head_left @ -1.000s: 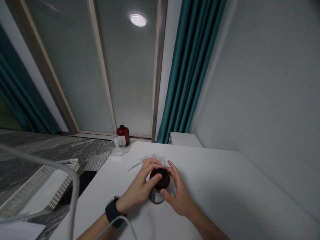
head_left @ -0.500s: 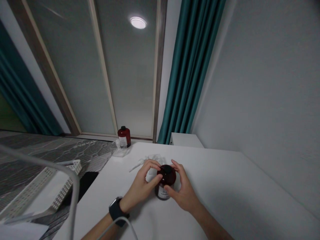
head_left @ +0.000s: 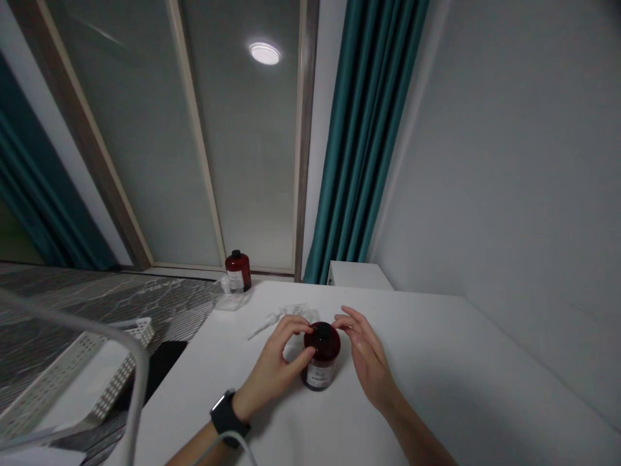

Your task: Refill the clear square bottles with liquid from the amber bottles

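Note:
A dark red-brown bottle with a black cap and a white label stands upright on the white table. My left hand, with a dark watch on its wrist, grips the bottle's left shoulder between thumb and fingers. To the bottle's right is my right hand, its fingers stretched out and nothing in it; the fingertips are close to the bottle's upper side. Just behind my left hand lies a clear plastic bag with a white pump, partly covered by the fingers.
At the far left corner of the table stands a second dark red bottle beside another clear bag with a white part. A white perforated basket is at the left, near a black object. A white cable crosses the left foreground.
My right hand has let go of the bottle and moved slightly right, its thumb now off the label. My left hand keeps its hold. The view has tilted slightly.

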Motion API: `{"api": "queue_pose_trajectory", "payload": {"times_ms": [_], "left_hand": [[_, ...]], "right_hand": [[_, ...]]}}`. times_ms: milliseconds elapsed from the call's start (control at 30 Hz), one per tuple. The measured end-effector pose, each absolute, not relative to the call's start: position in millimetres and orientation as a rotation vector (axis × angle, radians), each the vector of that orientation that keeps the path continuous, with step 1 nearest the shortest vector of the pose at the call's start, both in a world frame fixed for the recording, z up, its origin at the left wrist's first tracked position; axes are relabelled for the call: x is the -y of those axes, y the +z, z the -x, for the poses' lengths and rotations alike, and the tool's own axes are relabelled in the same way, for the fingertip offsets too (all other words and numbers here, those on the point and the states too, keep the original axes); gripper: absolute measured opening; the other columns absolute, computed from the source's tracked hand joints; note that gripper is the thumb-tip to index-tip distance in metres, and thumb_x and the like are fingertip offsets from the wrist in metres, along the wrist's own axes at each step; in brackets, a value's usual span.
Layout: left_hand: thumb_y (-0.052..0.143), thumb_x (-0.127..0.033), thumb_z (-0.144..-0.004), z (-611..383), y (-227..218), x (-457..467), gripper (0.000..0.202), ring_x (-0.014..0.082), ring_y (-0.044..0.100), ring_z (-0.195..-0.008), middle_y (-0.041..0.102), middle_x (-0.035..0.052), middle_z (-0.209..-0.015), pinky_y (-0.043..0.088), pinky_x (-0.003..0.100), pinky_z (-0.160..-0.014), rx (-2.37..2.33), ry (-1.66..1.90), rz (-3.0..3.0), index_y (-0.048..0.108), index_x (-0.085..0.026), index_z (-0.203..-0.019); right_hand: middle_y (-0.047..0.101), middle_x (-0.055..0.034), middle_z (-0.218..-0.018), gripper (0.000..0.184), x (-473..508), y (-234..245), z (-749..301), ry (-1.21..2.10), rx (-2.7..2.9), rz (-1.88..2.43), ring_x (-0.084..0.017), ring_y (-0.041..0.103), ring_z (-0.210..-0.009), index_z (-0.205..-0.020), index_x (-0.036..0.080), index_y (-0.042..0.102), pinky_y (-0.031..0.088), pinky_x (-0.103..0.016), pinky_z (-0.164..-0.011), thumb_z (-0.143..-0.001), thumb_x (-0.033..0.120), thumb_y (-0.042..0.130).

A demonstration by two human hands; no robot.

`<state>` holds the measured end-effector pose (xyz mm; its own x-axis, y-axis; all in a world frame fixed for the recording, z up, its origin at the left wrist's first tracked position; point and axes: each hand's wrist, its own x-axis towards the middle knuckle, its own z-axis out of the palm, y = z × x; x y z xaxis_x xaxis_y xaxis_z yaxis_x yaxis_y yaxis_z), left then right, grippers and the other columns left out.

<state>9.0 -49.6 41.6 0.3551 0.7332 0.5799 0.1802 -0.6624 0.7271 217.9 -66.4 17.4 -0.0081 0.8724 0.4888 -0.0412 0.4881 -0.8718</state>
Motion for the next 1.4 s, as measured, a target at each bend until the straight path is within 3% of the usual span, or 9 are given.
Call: {"api": "queue_pose_trajectory", "payload": {"times_ms": [133,267,500,733,933,1167,1400], "left_hand": [[0.063,-0.016,-0.088,-10,40,50,0.021,0.0243,0.059,-0.109,0.064,0.0082,-0.113,0.047,0.041,-0.096,-0.809,1.324,-2.082,0.062,-0.023,-0.109],[0.063,-0.016,-0.089,-9,41,51,0.024,0.0243,0.060,-0.108,0.064,0.0079,-0.113,0.048,0.041,-0.096,-0.787,1.326,-2.089,0.063,-0.024,-0.111],[0.061,-0.017,-0.091,-9,41,51,0.023,0.0241,0.058,-0.111,0.062,0.0081,-0.116,0.047,0.041,-0.099,-0.768,1.292,-2.094,0.064,-0.025,-0.112],[0.061,-0.019,-0.091,-10,41,50,0.019,0.0246,0.058,-0.111,0.061,0.0089,-0.114,0.047,0.042,-0.099,-0.772,1.293,-2.090,0.064,-0.024,-0.109],[0.061,-0.019,-0.092,-9,41,51,0.019,0.0244,0.058,-0.109,0.061,0.0087,-0.114,0.048,0.042,-0.097,-0.767,1.293,-2.090,0.064,-0.024,-0.110],[0.061,-0.018,-0.092,-10,42,50,0.021,0.0239,0.057,-0.111,0.060,0.0076,-0.115,0.047,0.041,-0.098,-0.757,1.288,-2.074,0.064,-0.025,-0.111],[0.060,-0.017,-0.092,-10,42,51,0.022,0.0234,0.058,-0.108,0.059,0.0078,-0.114,0.048,0.039,-0.095,-0.737,1.289,-2.073,0.063,-0.025,-0.112]], "right_hand": [[0.064,-0.0099,-0.124,0.047,70,17,-216,0.906,1.447,0.770,-0.027,0.054,-0.129,-0.139,0.026,0.047,0.034,-0.048,-0.116,-0.099,0.051,0.041],[0.054,-0.0109,-0.144,0.049,75,19,-212,0.963,1.513,0.771,-0.028,0.046,-0.138,-0.142,0.026,0.045,0.032,-0.049,-0.118,-0.098,0.049,0.044],[0.064,-0.0093,-0.123,0.042,75,21,-215,0.809,1.432,0.778,-0.028,0.055,-0.124,-0.133,0.026,0.053,0.037,-0.048,-0.113,-0.098,0.048,0.046],[0.057,-0.0099,-0.135,0.039,83,34,-207,0.659,1.665,0.811,-0.029,0.049,-0.131,-0.132,0.027,0.056,0.037,-0.046,-0.114,-0.099,0.047,0.046],[0.056,-0.0100,-0.134,0.039,85,35,-208,0.622,1.650,0.843,-0.030,0.047,-0.132,-0.130,0.028,0.059,0.037,-0.048,-0.113,-0.100,0.047,0.044],[0.054,-0.0099,-0.139,0.039,85,31,-205,0.681,1.655,0.833,-0.029,0.045,-0.135,-0.134,0.028,0.053,0.034,-0.046,-0.116,-0.100,0.044,0.045],[0.055,-0.0084,-0.126,0.034,86,33,-204,0.610,1.599,0.857,-0.026,0.051,-0.124,-0.130,0.029,0.055,0.040,-0.042,-0.108,-0.101,0.043,0.044]]}}
